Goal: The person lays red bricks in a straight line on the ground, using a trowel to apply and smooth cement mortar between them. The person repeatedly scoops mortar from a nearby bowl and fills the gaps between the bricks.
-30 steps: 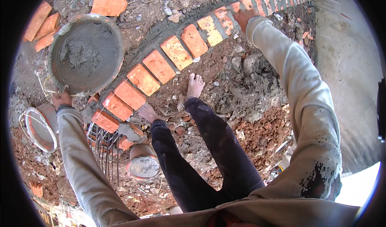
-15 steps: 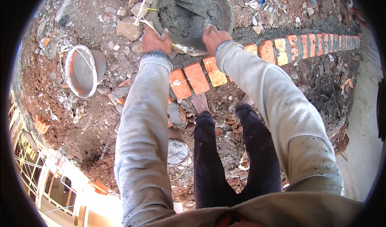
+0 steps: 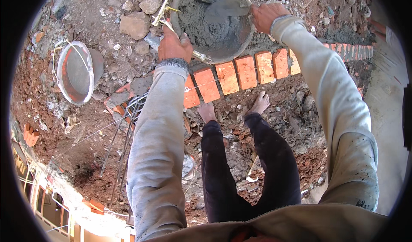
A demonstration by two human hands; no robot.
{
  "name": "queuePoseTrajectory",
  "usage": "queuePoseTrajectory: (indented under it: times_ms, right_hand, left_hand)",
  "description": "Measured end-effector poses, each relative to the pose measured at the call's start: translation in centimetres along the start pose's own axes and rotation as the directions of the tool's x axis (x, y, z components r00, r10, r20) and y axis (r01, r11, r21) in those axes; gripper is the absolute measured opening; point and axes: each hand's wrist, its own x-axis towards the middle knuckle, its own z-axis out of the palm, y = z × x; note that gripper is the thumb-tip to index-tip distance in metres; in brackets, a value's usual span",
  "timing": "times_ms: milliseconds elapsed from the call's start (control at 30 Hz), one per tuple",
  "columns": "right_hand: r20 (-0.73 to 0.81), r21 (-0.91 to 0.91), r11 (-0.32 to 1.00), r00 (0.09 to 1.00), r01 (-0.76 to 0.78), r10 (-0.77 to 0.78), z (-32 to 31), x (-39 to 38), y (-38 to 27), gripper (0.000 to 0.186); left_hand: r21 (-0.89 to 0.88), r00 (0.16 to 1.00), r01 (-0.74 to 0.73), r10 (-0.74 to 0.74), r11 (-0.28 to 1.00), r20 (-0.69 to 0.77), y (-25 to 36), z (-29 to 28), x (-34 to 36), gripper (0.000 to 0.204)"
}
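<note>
Head view, mortar basin (image 3: 246, 39) between the hands (image 3: 175, 46) (image 3: 267, 17), trowel (image 3: 231, 6) in the right

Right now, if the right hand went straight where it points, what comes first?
The right hand would likely meet the round grey basin's rim first, or pass above it; depth is unclear.

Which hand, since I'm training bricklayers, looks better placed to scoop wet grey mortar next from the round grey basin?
Probably the right hand: it appears to hold the mortar-smeared grey trowel, its blade over the mortar. The left hand is at the rim of the basin, no tool visible.
</note>
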Motion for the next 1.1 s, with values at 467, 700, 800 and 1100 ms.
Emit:
queuePoseTrajectory:
  times_ms: [467,700,800,1100]
  right_hand:
    - [0.087,0.687,0.722,0.976,0.087,-0.2,1.1,-4.5,-7.4,0.04]
    - [0.208,0.102,0.992,0.974,0.07,-0.09,4.5,0.3,-1.9,0.04]
    - [0.092,0.352,0.93,0.993,-0.1,0.072,1.6,-1.5,-1.4,0.047]
    - [-0.047,0.627,0.747,0.968,0.221,-0.247,5.9,-3.1,-10.6,0.033]
  left_hand:
    - [-0.025,0.999,0.029,-0.029,0.999,-0.022,2.8,0.7,-1.0,0.058]
    - [-0.084,0.998,-0.063,0.063,0.994,0.004,0.3,1.7,-1.7,0.06]
    - [-0.146,0.994,-0.016,0.001,0.989,-0.106,-1.1,1.3,-1.6,0.057]
    - [-0.28,0.98,0.181,-0.198,0.943,-0.034,-0.9,1.6,-1.2,0.053]
